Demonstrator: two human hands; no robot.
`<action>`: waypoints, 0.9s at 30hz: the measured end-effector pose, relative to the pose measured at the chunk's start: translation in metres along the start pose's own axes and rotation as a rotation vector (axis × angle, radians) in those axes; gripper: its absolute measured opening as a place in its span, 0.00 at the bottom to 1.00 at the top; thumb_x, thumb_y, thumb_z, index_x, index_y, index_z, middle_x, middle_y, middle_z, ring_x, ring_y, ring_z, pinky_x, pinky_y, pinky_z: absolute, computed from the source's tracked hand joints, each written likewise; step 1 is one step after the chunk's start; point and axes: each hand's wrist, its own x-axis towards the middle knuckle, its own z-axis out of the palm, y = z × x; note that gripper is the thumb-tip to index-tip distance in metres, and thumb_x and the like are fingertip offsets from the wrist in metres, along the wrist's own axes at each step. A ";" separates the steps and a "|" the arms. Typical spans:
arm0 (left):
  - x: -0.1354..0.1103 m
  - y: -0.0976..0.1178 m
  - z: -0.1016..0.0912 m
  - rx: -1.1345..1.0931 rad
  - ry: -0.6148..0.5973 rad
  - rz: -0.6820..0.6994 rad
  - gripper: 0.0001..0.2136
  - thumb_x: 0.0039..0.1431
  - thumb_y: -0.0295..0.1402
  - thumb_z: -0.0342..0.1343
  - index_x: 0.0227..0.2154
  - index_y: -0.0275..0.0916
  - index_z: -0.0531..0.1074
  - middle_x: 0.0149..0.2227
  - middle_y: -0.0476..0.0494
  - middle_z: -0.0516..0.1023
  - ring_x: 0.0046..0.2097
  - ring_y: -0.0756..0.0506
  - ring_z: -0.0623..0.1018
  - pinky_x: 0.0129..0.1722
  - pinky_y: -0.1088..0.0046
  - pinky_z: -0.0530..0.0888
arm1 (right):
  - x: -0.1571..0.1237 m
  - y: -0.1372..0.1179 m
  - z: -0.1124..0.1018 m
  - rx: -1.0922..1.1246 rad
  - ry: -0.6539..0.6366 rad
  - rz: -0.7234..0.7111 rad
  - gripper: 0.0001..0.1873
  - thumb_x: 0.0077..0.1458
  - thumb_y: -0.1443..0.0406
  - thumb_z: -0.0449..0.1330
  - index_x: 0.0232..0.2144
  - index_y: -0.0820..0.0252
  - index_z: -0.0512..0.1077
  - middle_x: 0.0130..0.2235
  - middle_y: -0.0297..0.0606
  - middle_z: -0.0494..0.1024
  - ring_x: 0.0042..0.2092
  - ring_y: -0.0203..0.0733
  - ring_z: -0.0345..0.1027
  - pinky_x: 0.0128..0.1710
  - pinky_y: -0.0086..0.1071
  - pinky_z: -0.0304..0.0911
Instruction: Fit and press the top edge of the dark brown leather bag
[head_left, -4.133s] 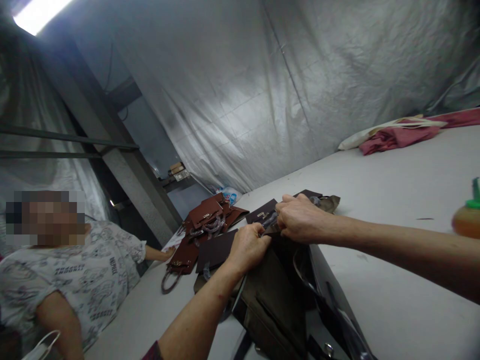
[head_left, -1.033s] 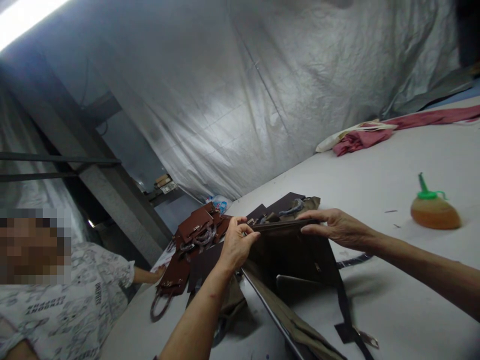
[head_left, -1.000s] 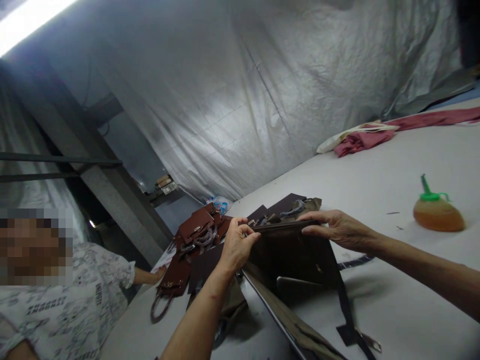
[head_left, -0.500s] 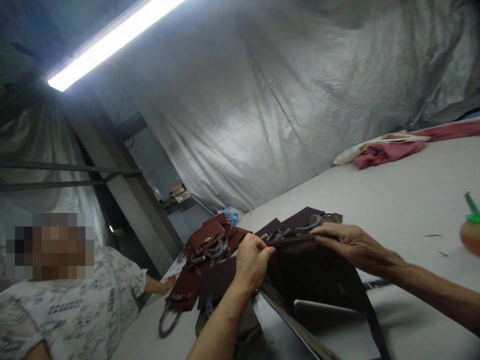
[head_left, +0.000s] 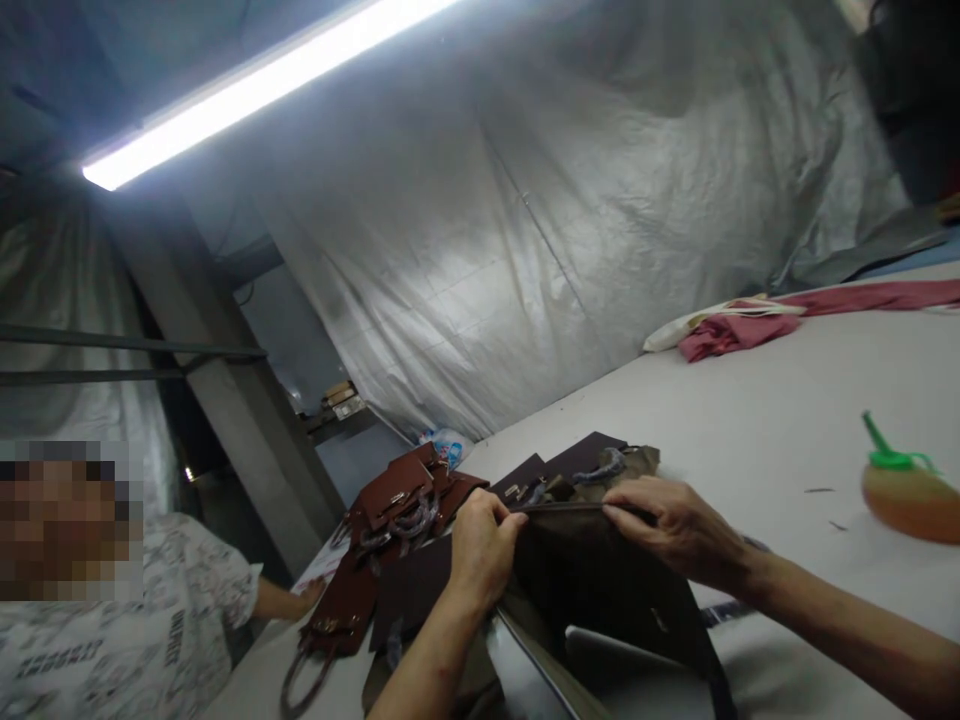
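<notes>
A dark olive-brown bag (head_left: 600, 565) hangs between my two hands, its inner side turned toward me. My left hand (head_left: 484, 550) pinches its top edge at the left corner. Farther right along the same edge, my right hand (head_left: 679, 525) grips it between thumb and fingers. A pale flat sheet (head_left: 622, 648) shows low inside the bag. Just behind the edge lie dark bag parts (head_left: 592, 445) with a plastic-wrapped handle (head_left: 604, 468). Left of my left hand are reddish-brown handbags (head_left: 401, 490) with wrapped handles, stacked together.
A squeeze bottle (head_left: 911, 495) with a green cap and orange-brown contents lies on the white table (head_left: 750, 420) at right. Pink cloth (head_left: 739, 335) rests at the back. On the left, another person in a printed shirt (head_left: 187, 590) has a hand at the table edge.
The view has shifted, so the bottle now shows whole. My right hand has changed its hold on the bag's edge, fingers now more curled. My left hand keeps its pinch.
</notes>
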 end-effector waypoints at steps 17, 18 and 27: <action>-0.003 0.000 0.002 0.060 0.028 -0.090 0.11 0.57 0.31 0.69 0.23 0.38 0.74 0.35 0.46 0.78 0.38 0.45 0.76 0.39 0.69 0.65 | 0.048 -0.031 0.025 -0.425 -0.506 0.132 0.17 0.68 0.63 0.55 0.30 0.58 0.79 0.34 0.44 0.85 0.39 0.55 0.81 0.36 0.39 0.62; -0.003 -0.001 0.003 0.052 0.033 -0.092 0.11 0.56 0.31 0.69 0.23 0.38 0.74 0.35 0.46 0.78 0.38 0.45 0.76 0.39 0.69 0.65 | 0.049 -0.031 0.024 -0.415 -0.514 0.136 0.19 0.70 0.61 0.53 0.30 0.58 0.79 0.33 0.43 0.85 0.38 0.55 0.81 0.35 0.39 0.62; 0.002 -0.001 0.003 -0.080 0.040 -0.072 0.15 0.50 0.26 0.72 0.25 0.39 0.67 0.34 0.49 0.71 0.38 0.46 0.72 0.40 0.70 0.65 | 0.081 -0.061 0.035 -0.355 -0.659 0.101 0.10 0.60 0.65 0.61 0.39 0.60 0.82 0.40 0.50 0.85 0.44 0.58 0.81 0.37 0.37 0.64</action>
